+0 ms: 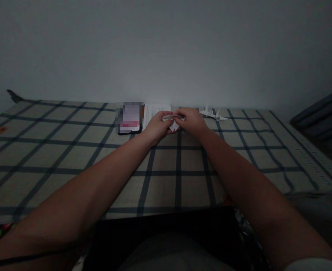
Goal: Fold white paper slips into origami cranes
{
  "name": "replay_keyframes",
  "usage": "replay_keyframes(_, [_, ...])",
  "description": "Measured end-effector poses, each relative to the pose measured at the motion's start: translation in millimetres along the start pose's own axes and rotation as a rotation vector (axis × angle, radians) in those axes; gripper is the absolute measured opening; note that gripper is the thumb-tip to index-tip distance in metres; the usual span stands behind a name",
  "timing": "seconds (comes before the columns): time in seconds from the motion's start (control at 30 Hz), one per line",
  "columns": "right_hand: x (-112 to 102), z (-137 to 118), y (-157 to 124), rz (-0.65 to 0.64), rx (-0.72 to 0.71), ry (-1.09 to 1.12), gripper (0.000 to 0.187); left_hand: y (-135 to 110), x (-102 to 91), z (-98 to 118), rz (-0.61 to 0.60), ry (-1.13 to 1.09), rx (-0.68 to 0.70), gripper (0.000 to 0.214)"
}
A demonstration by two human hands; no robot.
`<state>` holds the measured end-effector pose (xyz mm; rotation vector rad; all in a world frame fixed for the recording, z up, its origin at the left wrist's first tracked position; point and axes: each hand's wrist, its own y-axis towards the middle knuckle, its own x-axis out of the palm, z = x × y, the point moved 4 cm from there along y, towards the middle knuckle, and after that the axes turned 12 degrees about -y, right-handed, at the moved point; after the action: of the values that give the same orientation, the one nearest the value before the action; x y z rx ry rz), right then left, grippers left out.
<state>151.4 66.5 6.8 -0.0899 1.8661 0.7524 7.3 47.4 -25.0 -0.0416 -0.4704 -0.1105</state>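
Observation:
Between my two hands is a small piece of folded white paper (174, 126), held just above the checked cloth. My left hand (159, 126) grips it from the left, thumb on top and fingers beneath. My right hand (191, 118) pinches its upper edge from the right with thumb and forefinger. Much of the paper is hidden by the fingers. Just beyond my right hand lie white folded paper cranes (213, 113); how many there are is hard to make out in the dim light.
A checked cloth (163, 180) covers the table. Left of my hands stands a dark-framed device (130, 118) with a blurred screen, beside a printed white sheet (154, 109). A plain wall (166, 49) rises behind. Dark striped fabric (326, 116) is at the far right.

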Motion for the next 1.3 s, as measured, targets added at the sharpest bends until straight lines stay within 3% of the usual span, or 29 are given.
replay_keyframes(0.17, [-7.3,-4.8,-2.8,0.052,0.008,-0.095,0.023,0.4,3.4,-1.5,-0.041,-0.045,-0.056,0.03])
replay_keyframes(0.3, [-4.7,-2.0,-2.1,0.108,0.011,-0.027,0.022,-0.9,4.2,0.0,-0.008,-0.058,-0.046,0.032])
replay_keyframes(0.4, [0.3,2.8,-1.0,0.067,0.053,0.088,0.024,-1.9,2.2,1.7,0.044,-0.071,-0.005,0.041])
replay_keyframes(0.5, [-0.5,2.9,-0.9,0.049,0.056,0.053,0.019,-2.3,-0.3,1.1,0.067,-0.046,-0.004,0.046])
replay_keyframes(0.7, [-8.5,-2.0,-3.3,0.056,0.076,-0.076,0.02,-1.9,-0.1,-0.1,0.007,-0.009,-0.03,0.026])
replay_keyframes(0.9, [-6.7,-4.5,-5.2,0.077,0.095,-0.088,0.021,-2.1,0.7,3.8,0.048,-0.003,-0.027,0.037])
replay_keyframes(1.07, [-5.7,-2.5,-4.6,0.097,0.077,-0.016,0.023,-1.3,-0.3,3.4,0.072,-0.003,-0.017,0.034])
replay_keyframes(1.3, [-2.3,0.6,-1.6,0.05,0.041,0.001,0.022,-3.2,0.0,1.2,0.054,0.044,0.018,0.047])
